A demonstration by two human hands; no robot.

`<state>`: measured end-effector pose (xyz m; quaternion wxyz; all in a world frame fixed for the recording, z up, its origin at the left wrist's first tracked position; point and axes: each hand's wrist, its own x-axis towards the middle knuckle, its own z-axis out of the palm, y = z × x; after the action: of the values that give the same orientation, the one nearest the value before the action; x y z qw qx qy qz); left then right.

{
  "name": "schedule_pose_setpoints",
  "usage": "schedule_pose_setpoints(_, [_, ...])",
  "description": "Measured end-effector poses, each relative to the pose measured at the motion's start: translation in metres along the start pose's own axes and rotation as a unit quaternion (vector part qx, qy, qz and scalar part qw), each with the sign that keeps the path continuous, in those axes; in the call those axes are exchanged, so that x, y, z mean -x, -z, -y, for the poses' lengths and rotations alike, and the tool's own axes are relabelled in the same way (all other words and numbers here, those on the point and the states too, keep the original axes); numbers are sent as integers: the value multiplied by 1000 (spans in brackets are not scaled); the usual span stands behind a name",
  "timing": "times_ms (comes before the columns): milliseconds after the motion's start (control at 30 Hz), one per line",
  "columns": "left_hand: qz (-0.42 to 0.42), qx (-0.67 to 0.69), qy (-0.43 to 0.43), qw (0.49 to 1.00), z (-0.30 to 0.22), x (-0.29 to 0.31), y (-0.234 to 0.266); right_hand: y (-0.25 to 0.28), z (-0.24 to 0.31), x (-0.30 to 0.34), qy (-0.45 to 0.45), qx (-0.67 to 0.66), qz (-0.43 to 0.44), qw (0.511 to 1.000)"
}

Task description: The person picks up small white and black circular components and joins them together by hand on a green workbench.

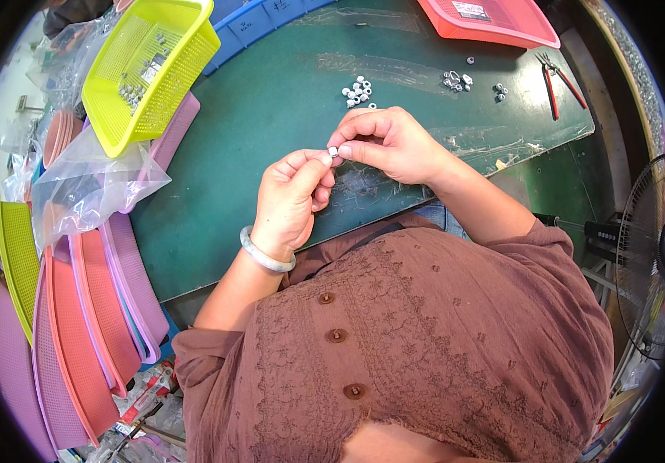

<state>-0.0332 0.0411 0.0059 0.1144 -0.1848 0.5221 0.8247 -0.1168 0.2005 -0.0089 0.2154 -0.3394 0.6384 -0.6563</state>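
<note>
My left hand [292,193] and my right hand [391,143] meet over the near part of the green table [240,139]. Between their fingertips is a small silvery bead-like metal piece [333,152], pinched from both sides. A pale bangle [264,253] circles my left wrist. Just beyond my fingers lies a small pile of similar whitish metal pieces [357,92]. Farther right are a cluster of darker, ring-like metal pieces [456,81], a smaller group of pieces [500,92] and one lone piece [470,60].
Red-handled pliers [555,83] lie open near the right table edge. A yellow-green basket [151,77] with small metal parts stands at left, by a clear plastic bag [89,185] and stacked baskets [89,332]. A red tray [494,27] and blue bin [271,23] sit at the back; a fan [645,255] stands right.
</note>
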Motion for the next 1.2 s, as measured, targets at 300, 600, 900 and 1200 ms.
schedule_pose_setpoints(300, [1, 9, 1, 1000, 2, -1, 1, 0, -1, 0, 1, 9, 1, 1000])
schedule_pose_setpoints(600, [-6, 0, -14, 1000, 3, 0, 0, 0, -1, 1, 9, 38, -4, 999])
schedule_pose_setpoints(900, [-23, -36, -43, 998, 3, 1, -1, -1, 1, 2, 10, 25, -5, 1000])
schedule_pose_setpoints(1200, [-25, -84, -94, 992, 6, 3, -2, -1, 3, 3, 19, 21, -10, 1000])
